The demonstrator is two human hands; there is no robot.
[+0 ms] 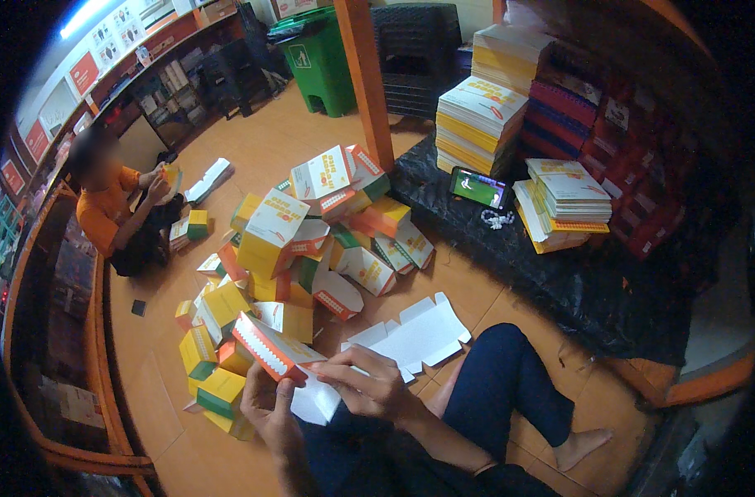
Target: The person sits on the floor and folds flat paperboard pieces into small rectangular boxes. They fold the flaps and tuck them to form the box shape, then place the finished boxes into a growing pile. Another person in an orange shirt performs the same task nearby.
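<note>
Between my two hands is a partly folded cardboard box (pixel 265 349), orange and white outside with a wavy white edge and a plain white flap pointing toward me. My left hand (pixel 271 414) grips its lower side, thumb against the orange wall. Fingers of my right hand (pixel 369 383) pinch the box near the white flap's fold. Just beyond my right hand, a flat unfolded box blank (pixel 427 331) lies white side up on the floor. A large heap of folded boxes (pixel 278 228), yellow, green, orange and white, spreads out ahead and to the left.
A person in orange (pixel 104 211) sits at the left, handling a yellow piece. On the black-covered platform (pixel 452 219) stand stacks of flat boxes (pixel 481 108), a phone (pixel 478 189) and a white beaded string (pixel 497 219). An orange post (pixel 365 83) and a green bin (pixel 319 66) stand behind.
</note>
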